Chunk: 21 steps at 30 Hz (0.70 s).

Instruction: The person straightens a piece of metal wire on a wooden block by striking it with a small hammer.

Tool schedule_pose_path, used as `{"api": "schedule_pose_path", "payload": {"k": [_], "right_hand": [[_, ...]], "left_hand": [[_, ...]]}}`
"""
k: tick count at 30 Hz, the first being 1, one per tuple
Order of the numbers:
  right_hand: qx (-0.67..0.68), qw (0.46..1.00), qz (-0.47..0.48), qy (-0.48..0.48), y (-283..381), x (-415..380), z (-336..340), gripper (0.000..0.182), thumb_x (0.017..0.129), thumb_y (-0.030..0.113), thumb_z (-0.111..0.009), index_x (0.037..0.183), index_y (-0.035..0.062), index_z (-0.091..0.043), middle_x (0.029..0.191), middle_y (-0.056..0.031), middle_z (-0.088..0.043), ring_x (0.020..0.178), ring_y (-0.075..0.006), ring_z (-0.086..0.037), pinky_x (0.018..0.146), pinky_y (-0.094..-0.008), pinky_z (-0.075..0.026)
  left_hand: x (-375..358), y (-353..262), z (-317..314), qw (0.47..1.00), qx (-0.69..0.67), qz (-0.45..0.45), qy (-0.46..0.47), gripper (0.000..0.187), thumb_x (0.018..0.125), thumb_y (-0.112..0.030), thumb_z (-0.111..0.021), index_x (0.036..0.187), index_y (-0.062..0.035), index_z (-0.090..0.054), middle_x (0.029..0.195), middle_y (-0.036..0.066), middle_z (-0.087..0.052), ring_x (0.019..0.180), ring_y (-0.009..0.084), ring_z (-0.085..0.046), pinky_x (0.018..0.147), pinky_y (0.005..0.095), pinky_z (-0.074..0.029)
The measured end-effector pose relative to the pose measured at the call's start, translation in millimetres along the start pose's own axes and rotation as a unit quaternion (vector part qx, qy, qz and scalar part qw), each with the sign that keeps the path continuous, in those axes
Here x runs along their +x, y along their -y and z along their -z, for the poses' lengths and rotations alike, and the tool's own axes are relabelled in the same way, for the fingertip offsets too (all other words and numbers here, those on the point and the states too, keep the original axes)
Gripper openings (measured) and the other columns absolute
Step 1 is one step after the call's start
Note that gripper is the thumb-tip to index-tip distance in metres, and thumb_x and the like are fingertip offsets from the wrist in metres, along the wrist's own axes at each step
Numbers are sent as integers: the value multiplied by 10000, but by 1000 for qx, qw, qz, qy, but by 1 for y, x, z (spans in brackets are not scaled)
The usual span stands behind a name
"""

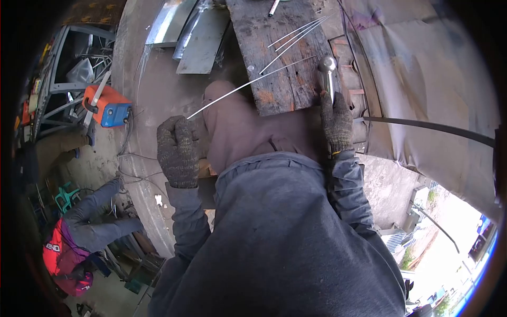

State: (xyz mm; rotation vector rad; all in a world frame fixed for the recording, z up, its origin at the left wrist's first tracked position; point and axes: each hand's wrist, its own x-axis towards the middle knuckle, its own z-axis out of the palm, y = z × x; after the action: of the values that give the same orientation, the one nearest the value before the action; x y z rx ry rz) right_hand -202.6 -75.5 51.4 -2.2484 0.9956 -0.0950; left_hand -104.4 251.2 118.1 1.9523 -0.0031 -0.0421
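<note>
My left hand [178, 152], in a dark knitted glove, is closed around one end of a thin metal rod [227, 96]. The rod slants up to the right, and its far end lies over a worn wooden board [280, 98]. In a matching glove, my right hand [337, 122] grips a shiny metal piece with a rounded, ball-like end [328, 65], beside the board's right edge. Its lower part is hidden in the glove. Several loose thin rods [293, 38] lie on the board, with a marker [273, 7] near its far edge.
Bent sheet-metal pieces [199, 45] lie beyond my knees. An orange and blue machine [108, 106] stands at left, with cables [140, 156] on the ground. Another person [90, 227] is at lower left. A large sheet [428, 79] and a dark strap [433, 126] are at right.
</note>
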Motion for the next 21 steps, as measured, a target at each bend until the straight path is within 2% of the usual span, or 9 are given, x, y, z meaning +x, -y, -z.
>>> {"api": "schedule_pose_path", "payload": {"k": [2, 4, 8, 11, 13, 16, 17, 18, 21], "right_hand": [[12, 998, 58, -25, -14, -5, -4, 411, 972, 426, -559, 1181, 75, -592, 998, -230, -664, 950, -415, -645, 753, -473, -502], [-70, 987, 135, -48, -16, -11, -2, 437, 957, 427, -578, 1191, 59, -578, 950, -221, -687, 930, -396, -665, 779, -475, -512], [-74, 992, 100, -16, 0, -19, -3, 441, 949, 418, -592, 1205, 59, -568, 1003, -218, -685, 948, -378, -667, 825, -453, -509], [-66, 993, 93, 13, 9, -18, 1, 434, 940, 371, -616, 1212, 38, -565, 1071, -213, -666, 991, -370, -655, 854, -434, -509], [-35, 973, 212, -78, 14, -12, 3, 427, 935, 306, -628, 1242, 19, -553, 1118, -205, -644, 1034, -370, -634, 860, -429, -511], [71, 960, 247, -114, 45, -2, 12, 429, 927, 252, -632, 1274, 16, -542, 1133, -194, -624, 1065, -369, -613, 867, -436, -504], [70, 936, 318, -136, 53, 3, 18, 434, 912, 233, -649, 1283, 32, -548, 1128, -176, -624, 1035, -363, -612, 866, -438, -496], [71, 935, 316, -143, 64, 3, 25, 434, 912, 233, -649, 1283, 32, -548, 1128, -176, -624, 1035, -363, -612, 866, -438, -496], [-4, 877, 436, -201, 90, -3, 43, 357, 856, 223, -727, 1162, 69, -624, 1075, -123, -628, 970, -314, -609, 833, -427, -479]], "left_hand": [[0, 0, 0, 997, -53, 36, -45, 274, 1000, -209, -559, 1164, 10, -556, 975, 141, -672, 808, 163, -685, 626, 281, -570], [6, -9, 1, 993, -89, 26, -72, 280, 1001, -205, -554, 1176, 13, -543, 1010, 163, -671, 837, 190, -693, 634, 295, -583], [27, -43, -8, 977, -183, -43, -101, 314, 1003, -201, -538, 1209, 31, -496, 1108, 237, -654, 916, 276, -705, 672, 343, -622], [46, -71, -18, 971, -206, -78, -95, 271, 1015, -181, -510, 1174, 36, -476, 1086, 244, -653, 874, 279, -707, 668, 356, -627], [59, -87, -23, 966, -211, -112, -93, 264, 1015, -172, -506, 1176, 35, -477, 1083, 251, -651, 857, 296, -709, 663, 364, -631], [68, -110, -21, 952, -232, -184, -72, 277, 1010, -168, -507, 1193, 39, -482, 1082, 267, -651, 865, 320, -710, 686, 382, -637], [71, -115, -20, 942, -248, -221, -55, 296, 1005, -172, -512, 1207, 43, -486, 1085, 277, -651, 891, 328, -709, 714, 393, -639], [74, -119, -17, 940, -250, -226, -49, 296, 1005, -172, -512, 1207, 43, -486, 1085, 277, -651, 891, 328, -709, 714, 393, -639], [77, -124, -4, 914, -288, -285, -26, 301, 1003, -150, -503, 1241, 35, -485, 1109, 272, -641, 940, 349, -695, 768, 423, -635]]}}
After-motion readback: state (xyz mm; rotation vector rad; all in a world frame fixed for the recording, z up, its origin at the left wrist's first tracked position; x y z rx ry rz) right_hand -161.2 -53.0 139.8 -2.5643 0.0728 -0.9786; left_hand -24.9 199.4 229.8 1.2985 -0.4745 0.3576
